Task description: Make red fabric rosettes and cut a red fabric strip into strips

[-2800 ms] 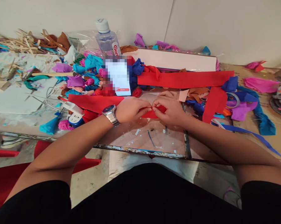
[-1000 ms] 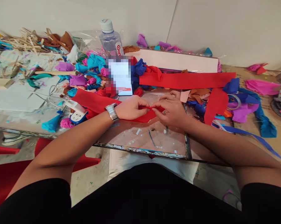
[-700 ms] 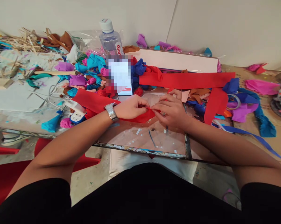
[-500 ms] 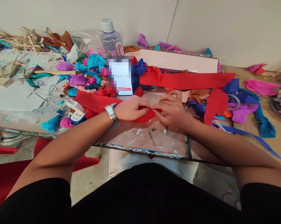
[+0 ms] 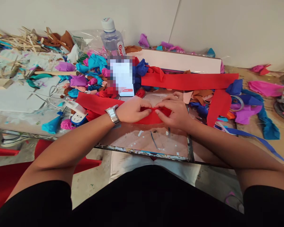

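Note:
A red crepe paper strip (image 5: 153,118) is pinched between my two hands over the front of the table. My left hand (image 5: 132,109), with a metal watch at the wrist, grips its upper edge between thumb and forefinger. Close by on the right, my right hand (image 5: 176,112) pinches the same edge, thumb toward me. The strip's long tail (image 5: 96,103) runs out to the left behind my left wrist. Part of the paper between the fingers is hidden.
Behind my hands a lit phone (image 5: 126,85) leans among crumpled coloured paper, before a water bottle (image 5: 112,39). More red strips (image 5: 191,81) lie right. A power strip (image 5: 78,110) is at left, scissors (image 5: 219,126) at right. Wooden sticks (image 5: 31,41) are piled far left.
My right hand has shifted its pinch on the red strip, its thumb and fingers now wider apart around a fold. My left hand has stayed nearly still.

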`<state>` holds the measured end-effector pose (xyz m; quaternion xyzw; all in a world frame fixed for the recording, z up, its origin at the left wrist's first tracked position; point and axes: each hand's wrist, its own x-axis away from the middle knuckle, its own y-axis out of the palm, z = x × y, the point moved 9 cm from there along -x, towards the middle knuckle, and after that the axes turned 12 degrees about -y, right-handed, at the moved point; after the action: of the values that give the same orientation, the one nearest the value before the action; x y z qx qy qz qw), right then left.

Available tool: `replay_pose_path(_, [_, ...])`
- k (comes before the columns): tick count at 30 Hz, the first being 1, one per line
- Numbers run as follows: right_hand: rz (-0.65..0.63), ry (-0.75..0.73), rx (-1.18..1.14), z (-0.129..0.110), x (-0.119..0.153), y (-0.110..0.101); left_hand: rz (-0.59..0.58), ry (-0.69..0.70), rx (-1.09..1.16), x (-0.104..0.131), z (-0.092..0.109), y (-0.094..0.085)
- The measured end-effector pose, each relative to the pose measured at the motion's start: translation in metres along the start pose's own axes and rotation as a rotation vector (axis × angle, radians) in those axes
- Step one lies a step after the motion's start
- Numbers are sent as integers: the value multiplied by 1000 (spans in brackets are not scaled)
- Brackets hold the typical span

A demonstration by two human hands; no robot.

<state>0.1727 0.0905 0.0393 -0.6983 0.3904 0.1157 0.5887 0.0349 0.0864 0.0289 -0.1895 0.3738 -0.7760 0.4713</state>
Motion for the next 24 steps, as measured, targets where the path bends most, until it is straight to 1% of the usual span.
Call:
replay_pose_path(2, [8, 15, -3, 3, 1, 0, 11, -6, -4, 0, 0, -2])
replay_pose_path(5, [-13, 33, -2, 6, 1, 3, 20, 4, -5, 0, 2, -2])
replay_pose_path(11, [-23, 14, 12, 3, 2, 5, 19, -2, 46, -1, 2, -1])
replay_pose_path(19, [-69, -80, 74, -3, 3, 5, -85, -80, 173, -5, -7, 4])
replay_pose_path(24, [-96, -117, 64, -4, 3, 7, -112, -94, 239, -5, -11, 3])
